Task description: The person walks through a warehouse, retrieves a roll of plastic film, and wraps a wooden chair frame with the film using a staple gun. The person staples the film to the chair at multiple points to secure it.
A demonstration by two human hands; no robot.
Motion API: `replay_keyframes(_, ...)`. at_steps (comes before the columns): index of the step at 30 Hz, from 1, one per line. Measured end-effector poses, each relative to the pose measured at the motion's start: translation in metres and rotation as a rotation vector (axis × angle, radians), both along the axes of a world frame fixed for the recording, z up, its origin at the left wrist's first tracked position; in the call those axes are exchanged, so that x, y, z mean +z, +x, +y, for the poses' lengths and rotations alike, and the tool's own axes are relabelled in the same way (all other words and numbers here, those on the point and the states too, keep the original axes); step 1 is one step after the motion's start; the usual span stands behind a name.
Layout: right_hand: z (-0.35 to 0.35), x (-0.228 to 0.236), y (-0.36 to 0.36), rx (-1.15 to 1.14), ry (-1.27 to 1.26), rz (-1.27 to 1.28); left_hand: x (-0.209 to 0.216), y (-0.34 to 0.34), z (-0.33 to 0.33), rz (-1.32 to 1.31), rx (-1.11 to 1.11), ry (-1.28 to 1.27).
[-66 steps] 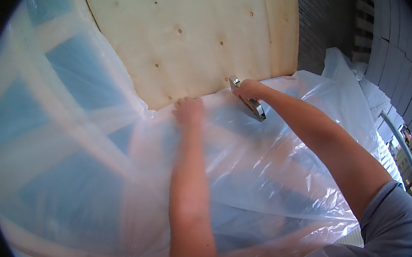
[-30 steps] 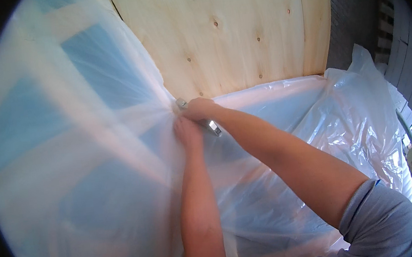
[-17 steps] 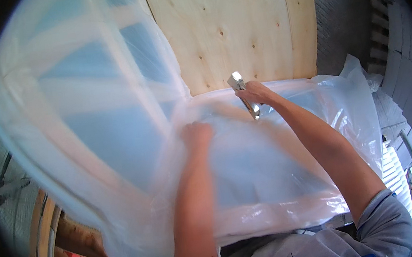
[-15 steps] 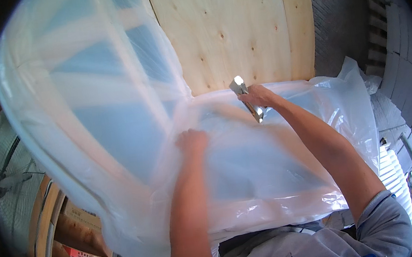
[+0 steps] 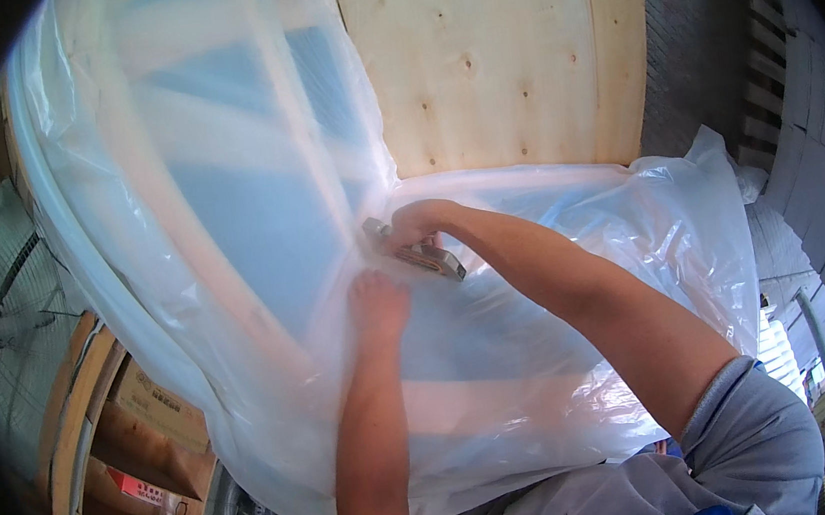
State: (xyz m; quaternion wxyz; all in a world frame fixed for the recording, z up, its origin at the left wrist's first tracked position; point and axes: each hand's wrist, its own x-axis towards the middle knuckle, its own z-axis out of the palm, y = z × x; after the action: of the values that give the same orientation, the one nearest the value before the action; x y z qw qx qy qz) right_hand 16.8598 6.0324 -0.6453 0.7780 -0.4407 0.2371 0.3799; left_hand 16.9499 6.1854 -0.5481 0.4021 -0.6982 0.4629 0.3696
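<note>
My right hand (image 5: 418, 225) is closed round a metal staple gun (image 5: 431, 261). The staple gun is slanted, its upper end at the fold where two plastic-covered wooden frames meet. Just below it, my left hand (image 5: 380, 301) presses on the translucent plastic sheet (image 5: 480, 326) with its fingers curled into the sheet along that fold. The left fingertips are partly hidden. Through the plastic, pale wooden slats (image 5: 214, 278) show in blurred outline. Wrinkles run across the sheet to the right of my right forearm.
A knotty plywood panel (image 5: 482, 59) stands beyond the sheet. At the lower left are a wooden shelf (image 5: 143, 512) with a cardboard box (image 5: 160, 405) and a glass mug (image 5: 172, 511), and a fan (image 5: 11, 310). A metal tube (image 5: 823, 365) curves at the right.
My right hand has brought the staple gun left and downward to the fold, close to my left hand. My left hand has shifted slightly down. The view has moved a little.
</note>
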Motion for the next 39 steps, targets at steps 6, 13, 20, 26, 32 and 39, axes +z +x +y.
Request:
replay_keyframes(6, 0.016, -0.002, 0.025, 0.107, -0.157, -0.112, 0.000, -0.001, -0.010, 0.002, 0.068, 0.059)
replay_keyframes(13, 0.045, -0.020, 0.005, -0.118, -0.414, -0.157, 0.016, -0.007, -0.039, 0.031, 0.112, 0.210)
replay_keyframes(20, -0.010, 0.026, -0.075, -0.333, -0.283, 0.169, 0.080, -0.039, -0.069, 0.063, 0.184, 0.349)
replay_keyframes(26, -0.023, 0.100, -0.125, -0.241, -0.305, 0.079, 0.174, -0.047, -0.071, 0.046, 0.182, 0.315)
replay_keyframes(32, -0.029, 0.174, -0.121, -0.070, -0.337, -0.238, 0.234, -0.041, -0.048, -0.031, 0.069, 0.296)
replay_keyframes(39, -0.018, 0.208, -0.061, 0.029, -0.297, -0.409, 0.248, -0.055, -0.041, -0.091, -0.042, 0.307)
